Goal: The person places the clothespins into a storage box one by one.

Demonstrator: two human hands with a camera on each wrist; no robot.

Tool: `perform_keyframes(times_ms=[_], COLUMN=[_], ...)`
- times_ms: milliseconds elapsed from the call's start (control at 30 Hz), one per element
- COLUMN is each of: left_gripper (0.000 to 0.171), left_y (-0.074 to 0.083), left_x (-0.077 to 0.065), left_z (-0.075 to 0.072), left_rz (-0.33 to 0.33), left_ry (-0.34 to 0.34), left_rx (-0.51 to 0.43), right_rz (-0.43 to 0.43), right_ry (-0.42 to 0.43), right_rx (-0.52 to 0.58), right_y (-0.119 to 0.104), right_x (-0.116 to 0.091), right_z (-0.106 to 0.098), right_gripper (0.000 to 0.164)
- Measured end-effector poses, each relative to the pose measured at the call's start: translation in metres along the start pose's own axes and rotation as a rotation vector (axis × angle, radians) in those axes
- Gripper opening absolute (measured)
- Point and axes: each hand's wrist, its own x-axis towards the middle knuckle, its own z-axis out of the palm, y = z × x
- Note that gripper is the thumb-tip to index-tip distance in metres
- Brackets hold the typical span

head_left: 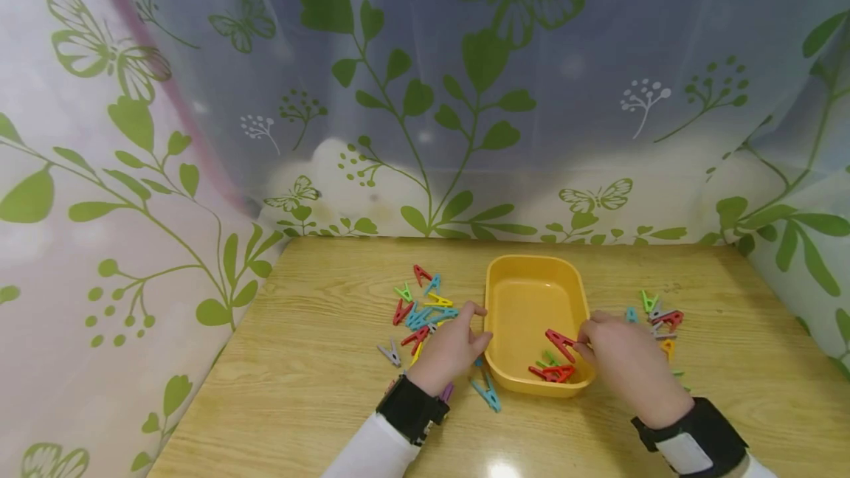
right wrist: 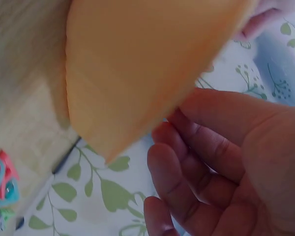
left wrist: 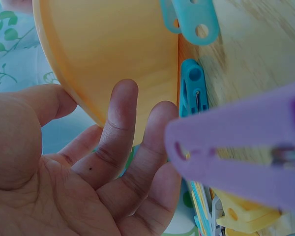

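A yellow plastic basin (head_left: 527, 305) stands on the table, with several red and green clothespins (head_left: 554, 373) lying in its near right part. Over its near right side, my right hand (head_left: 627, 360) pinches a red clothespin (head_left: 560, 343) between thumb and fingertips; in the right wrist view the basin wall hides that clothespin. On the other side my left hand (head_left: 451, 345) rests its loosely bent fingers by the basin's left wall, thumb near the rim. Nothing is held in it. A purple clothespin (left wrist: 236, 145) shows close up in the left wrist view.
Left of the basin lies a loose heap of clothespins (head_left: 418, 316) in several colours, some under my left hand. A smaller group of clothespins (head_left: 664, 319) lies to the right. A blue clothespin (head_left: 487, 393) sits near the basin's front left corner. A patterned curtain (head_left: 425, 131) hangs behind.
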Motion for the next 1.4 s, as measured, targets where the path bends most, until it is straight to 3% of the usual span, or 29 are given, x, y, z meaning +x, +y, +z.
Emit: perform_keyframes(times_ms=[367, 733, 1400], left_gripper=[0.037, 0.037, 0.037], left_y=[0.002, 0.004, 0.004], left_x=[0.0, -0.001, -0.001], left_z=[0.001, 0.001, -0.001], left_rz=[0.0, -0.008, -0.022], left_ry=[0.001, -0.003, -0.009], left_rx=[-0.001, -0.003, -0.002], right_rz=[0.035, 0.016, -0.007], right_ry=[-0.038, -0.082, -0.047], right_rx=[0.011, 0.041, 0.055], right_y=[-0.009, -0.012, -0.011], right_x=[0.001, 0.002, 0.002], right_z=[0.015, 0.021, 0.028], right_gripper=[0.023, 0.024, 0.018])
